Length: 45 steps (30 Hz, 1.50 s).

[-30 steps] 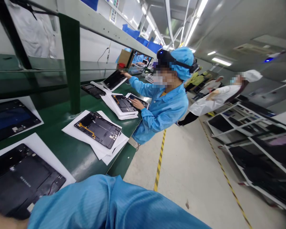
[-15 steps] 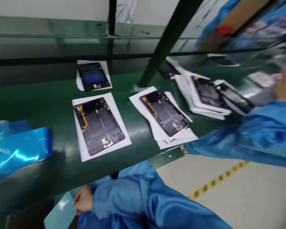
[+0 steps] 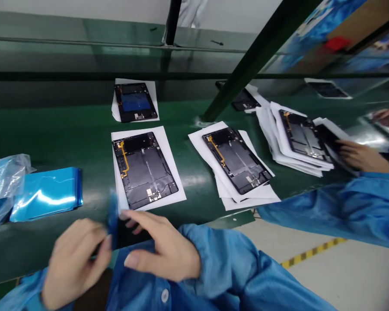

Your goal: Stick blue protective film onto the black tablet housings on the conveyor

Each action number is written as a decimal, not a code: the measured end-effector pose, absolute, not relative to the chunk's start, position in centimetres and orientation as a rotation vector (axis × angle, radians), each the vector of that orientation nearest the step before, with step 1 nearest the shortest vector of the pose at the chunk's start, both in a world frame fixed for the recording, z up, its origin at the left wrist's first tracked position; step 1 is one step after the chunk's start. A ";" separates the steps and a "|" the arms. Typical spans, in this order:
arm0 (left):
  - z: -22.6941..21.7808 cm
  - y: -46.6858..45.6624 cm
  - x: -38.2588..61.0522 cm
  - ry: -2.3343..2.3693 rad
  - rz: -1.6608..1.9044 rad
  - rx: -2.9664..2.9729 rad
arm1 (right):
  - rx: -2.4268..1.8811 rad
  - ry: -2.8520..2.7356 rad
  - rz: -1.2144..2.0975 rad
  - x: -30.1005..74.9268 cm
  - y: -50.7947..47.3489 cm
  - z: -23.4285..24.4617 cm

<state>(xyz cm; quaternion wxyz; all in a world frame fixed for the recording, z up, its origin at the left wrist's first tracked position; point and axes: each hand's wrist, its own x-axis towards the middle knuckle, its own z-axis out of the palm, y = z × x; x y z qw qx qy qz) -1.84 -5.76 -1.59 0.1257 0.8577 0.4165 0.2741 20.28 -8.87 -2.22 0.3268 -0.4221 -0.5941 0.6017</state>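
My left hand [image 3: 79, 259] is at the lower left, its thumb and fingers pinched on a thin blue film sheet [image 3: 113, 224] that stands nearly edge-on and is blurred. Just right of it, my right hand [image 3: 165, 248] has its fingers stretched and thumb apart; its fingertips are close to the film, and whether they touch it I cannot tell. Beyond both hands an opened tablet [image 3: 144, 172] with an orange flex cable lies on white paper. Left of it rests a stack of shiny blue film sheets [image 3: 50, 190], partly under a clear plastic bag [image 3: 11, 181].
Another opened tablet [image 3: 136, 101] with a blue patch lies behind. Right of centre, a tablet [image 3: 236, 160] sits on several white papers, near a slanted green post [image 3: 243, 65]. Farther right, a co-worker's hand [image 3: 363, 155] is at a dark tablet beside a paper stack [image 3: 288, 149].
My left hand has come into view with the blue film. My right hand has risen from below the table edge; the pale film it held is no longer seen. The co-worker's hand has moved nearer.
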 end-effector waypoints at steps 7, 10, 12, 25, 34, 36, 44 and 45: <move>-1.4 -3.4 3.1 1.001 0.722 2.590 | -1.071 -1.602 1.300 23.6 -5.3 -3.5; -0.4 -2.1 1.8 1.254 0.674 2.671 | -1.035 -1.733 1.224 25.2 -5.2 -3.7; 0.1 -1.3 1.1 1.146 0.524 2.583 | -1.024 -1.786 1.170 26.3 -4.9 -3.7; -1.8 3.5 2.0 1.298 0.837 2.067 | -1.418 -1.487 1.140 29.1 0.5 -3.9; -5.4 5.2 -0.8 0.767 0.386 2.437 | -1.498 -1.185 1.335 31.0 5.9 -6.5; -6.1 5.1 -0.7 0.748 0.396 2.467 | -1.520 -1.206 1.283 31.3 5.6 -7.1; -6.6 4.4 -0.1 0.720 0.389 2.559 | -1.562 -1.336 1.115 31.8 3.5 -7.6; -6.5 4.4 0.0 0.720 0.395 2.557 | -1.573 -1.355 1.091 31.7 3.5 -7.4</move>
